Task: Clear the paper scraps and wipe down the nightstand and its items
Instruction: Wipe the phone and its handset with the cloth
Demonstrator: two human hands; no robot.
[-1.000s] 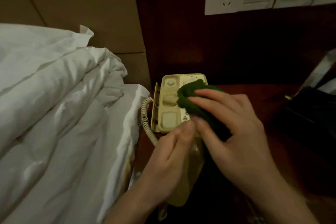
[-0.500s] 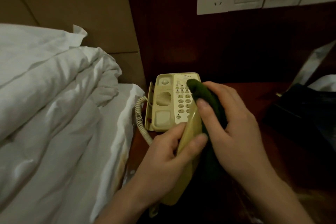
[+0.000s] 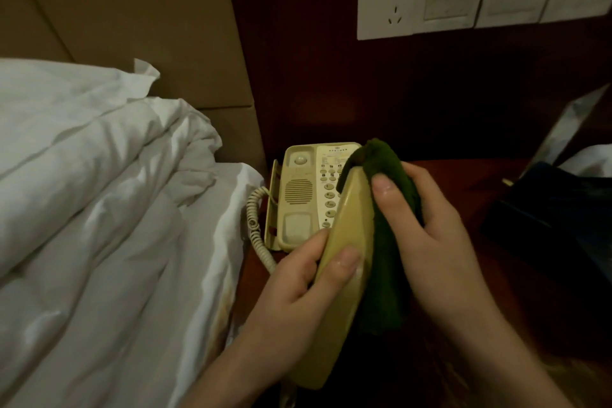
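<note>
Left hand (image 3: 298,295) gripping cream handset (image 3: 344,262), right hand (image 3: 427,242) clutching green cloth (image 3: 387,209) against it, over nightstand's (image 3: 463,182) left edge.

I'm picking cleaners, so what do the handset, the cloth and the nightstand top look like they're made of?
Handset: looks like smooth moulded plastic, yellowed cream, with a dull sheen. Cloth: dark green, fuzzy nap, probably terry or microfibre. Nightstand top: reddish-brown with a soft gloss, likely varnished wood or veneer; too dim to tell which.

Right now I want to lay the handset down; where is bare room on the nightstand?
Bare wood shows between the phone base and the dark box, behind the right hand. Crowded: the coiled cord fills the bed-side edge.
</note>
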